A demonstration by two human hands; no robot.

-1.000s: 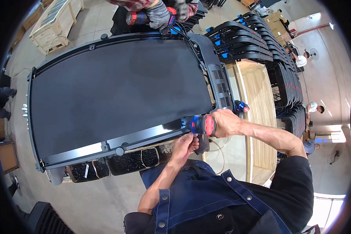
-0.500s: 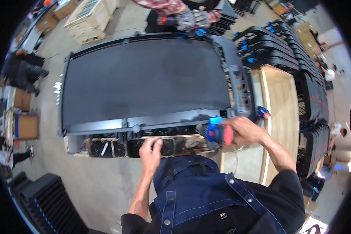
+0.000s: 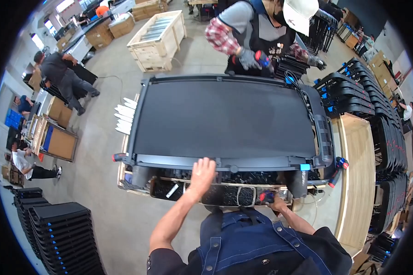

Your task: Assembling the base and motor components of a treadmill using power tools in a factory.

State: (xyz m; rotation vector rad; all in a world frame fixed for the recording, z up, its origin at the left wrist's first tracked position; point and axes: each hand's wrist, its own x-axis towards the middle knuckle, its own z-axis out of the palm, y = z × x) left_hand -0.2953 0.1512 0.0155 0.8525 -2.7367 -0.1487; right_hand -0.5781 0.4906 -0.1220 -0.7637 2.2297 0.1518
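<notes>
A treadmill deck with a black belt (image 3: pixel 225 119) lies across the work stand in front of me. My left hand (image 3: pixel 203 174) rests on its near side rail (image 3: pixel 174 161), fingers stretched out and holding nothing. Lower and to the right, my right hand (image 3: pixel 278 203) is closed round a red and dark cordless driver (image 3: pixel 265 197), held low at the right end of the parts trays. Those black trays (image 3: pixel 215 195) run below the rail, with small loose parts in them. The driver's tip cannot be made out.
Across the deck, a co-worker's gloved hand (image 3: pixel 248 59) holds a red and blue driver (image 3: pixel 262 58). Another driver (image 3: pixel 338 171) stands right of the deck, beside a long wooden box (image 3: pixel 357 178). Black frames (image 3: pixel 62 233) are stacked at left; a wooden crate (image 3: pixel 156 43) stands behind.
My right hand has lowered the driver from the near rail to the trays. My left hand has moved from the tray edge onto the rail. The view has tilted up, revealing more of the co-worker.
</notes>
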